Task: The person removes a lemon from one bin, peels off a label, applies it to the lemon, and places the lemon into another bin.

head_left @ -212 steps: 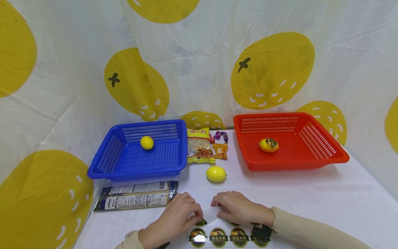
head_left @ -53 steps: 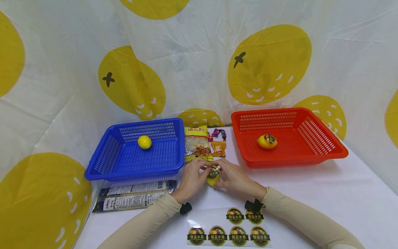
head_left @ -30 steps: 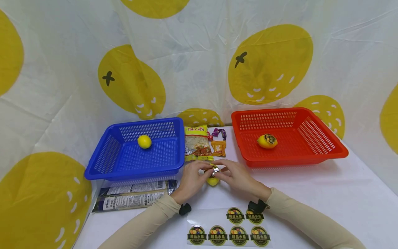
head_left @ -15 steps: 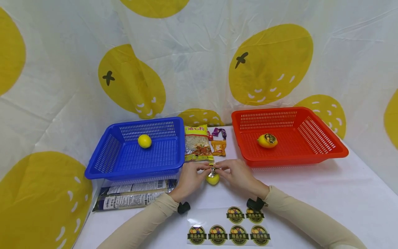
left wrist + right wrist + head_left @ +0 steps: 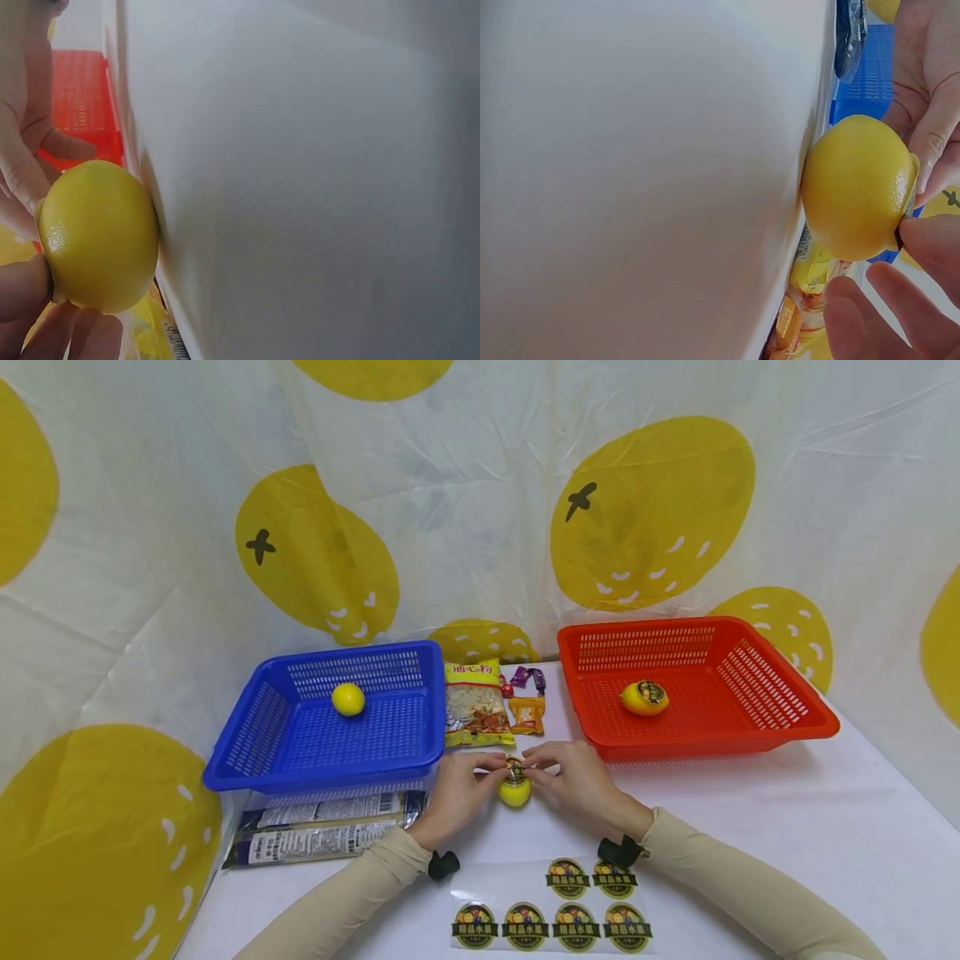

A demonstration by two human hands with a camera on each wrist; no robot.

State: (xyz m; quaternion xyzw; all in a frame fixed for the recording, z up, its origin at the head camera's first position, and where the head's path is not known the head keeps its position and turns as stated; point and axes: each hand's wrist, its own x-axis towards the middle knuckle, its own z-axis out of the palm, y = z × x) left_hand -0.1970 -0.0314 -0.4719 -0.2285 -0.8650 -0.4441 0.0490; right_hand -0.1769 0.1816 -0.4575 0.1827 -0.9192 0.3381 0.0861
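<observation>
White cloth backdrop: printed with big yellow fruits, it hangs behind everything we look at.
White-covered table: we see all the goods set out on it.
Red plastic basket with slotted sides: stands to our right and holds a yellow lemon with a dark label.
Blue plastic basket with slotted sides: stands to our left, with a glossy yellow lemon inside.
Long, flat packets with white labels: lie just in front of the blue basket.
Glossy sticker sheet: nearest us, with four round dark stickers in its near row and two at the right of its far row.
Left hand: we see thumb and forefinger pinching one edge of the round sticker.
Right hand: its thumb and forefinger pinch the opposite edge.
Yellow-and-clear food bag: lies beside the blue basket.
Yellow oval lemon: rests on the table between our two hands, beyond the sheet.
Orange-wrapped sweet: beside the bag, near a purple-wrapped sweet.
Round dark sticker with gold trim: lies against the lemon; we cannot tell how much of it sticks.
</observation>
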